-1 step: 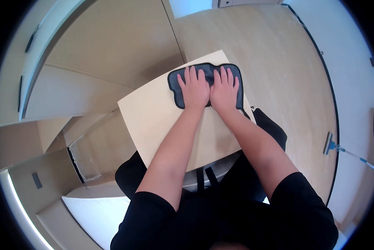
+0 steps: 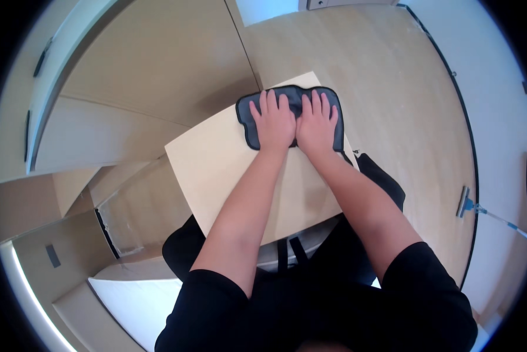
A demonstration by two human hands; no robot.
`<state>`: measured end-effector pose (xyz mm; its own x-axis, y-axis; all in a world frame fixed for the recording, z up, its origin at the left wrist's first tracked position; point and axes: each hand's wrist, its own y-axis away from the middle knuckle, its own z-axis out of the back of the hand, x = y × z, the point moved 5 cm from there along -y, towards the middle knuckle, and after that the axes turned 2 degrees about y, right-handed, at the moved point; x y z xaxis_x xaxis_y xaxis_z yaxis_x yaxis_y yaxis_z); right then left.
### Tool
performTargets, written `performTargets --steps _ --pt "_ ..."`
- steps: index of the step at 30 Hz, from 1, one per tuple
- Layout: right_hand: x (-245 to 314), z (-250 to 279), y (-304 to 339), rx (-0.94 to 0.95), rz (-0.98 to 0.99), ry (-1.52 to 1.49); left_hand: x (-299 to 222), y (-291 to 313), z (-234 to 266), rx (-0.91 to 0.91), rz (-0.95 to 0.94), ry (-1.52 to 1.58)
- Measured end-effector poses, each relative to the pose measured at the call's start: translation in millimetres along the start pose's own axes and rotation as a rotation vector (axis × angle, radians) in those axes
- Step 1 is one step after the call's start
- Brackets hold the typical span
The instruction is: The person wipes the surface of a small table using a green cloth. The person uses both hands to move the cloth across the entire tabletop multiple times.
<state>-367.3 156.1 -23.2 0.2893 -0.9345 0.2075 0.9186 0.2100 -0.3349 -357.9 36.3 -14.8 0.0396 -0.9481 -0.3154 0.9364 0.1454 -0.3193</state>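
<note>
A flat dark grey fabric piece with black edging and a notched outline (image 2: 247, 132) lies at the far end of a small pale wooden table (image 2: 216, 164). I cannot tell its exact kind. My left hand (image 2: 273, 123) rests palm down on its left half, fingers stretched and spread. Alongside, my right hand (image 2: 316, 124) presses flat on the right half, fingers spread too. The two thumbs meet near the middle, where the fabric looks creased. A thin dark strip (image 2: 347, 158) trails from the piece's near right corner, partly hidden by my right forearm.
Beige cabinet panels (image 2: 157, 70) stand close on the left. Wooden floor (image 2: 392, 88) stretches to the right, where a squeegee-like tool with a blue head and long handle (image 2: 465, 203) leans by the wall. My dark-clothed legs (image 2: 384, 179) flank the table.
Both hands and the fabric piece have shifted very slightly away from me on the table. The fingers stay spread and flat.
</note>
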Motion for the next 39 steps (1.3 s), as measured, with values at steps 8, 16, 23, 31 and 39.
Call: performTargets --steps 8,16,23,31,39 --pt "-22 -35 -88 0.087 -0.160 -0.011 5 -89 -38 -0.042 0.002 -0.005" --pt "-29 -56 -139 0.068 -0.124 -0.027 9 -134 -53 -0.033 -0.006 -0.053" --pt "-13 -36 -110 -0.035 -0.070 0.038 4 -100 -33 0.007 0.168 -0.069" --pt "20 -2 21 0.006 0.028 0.059 15 36 10 0.031 0.162 -0.074" --pt "79 42 173 0.173 0.128 -0.053 34 205 69 0.142 0.260 -0.060"
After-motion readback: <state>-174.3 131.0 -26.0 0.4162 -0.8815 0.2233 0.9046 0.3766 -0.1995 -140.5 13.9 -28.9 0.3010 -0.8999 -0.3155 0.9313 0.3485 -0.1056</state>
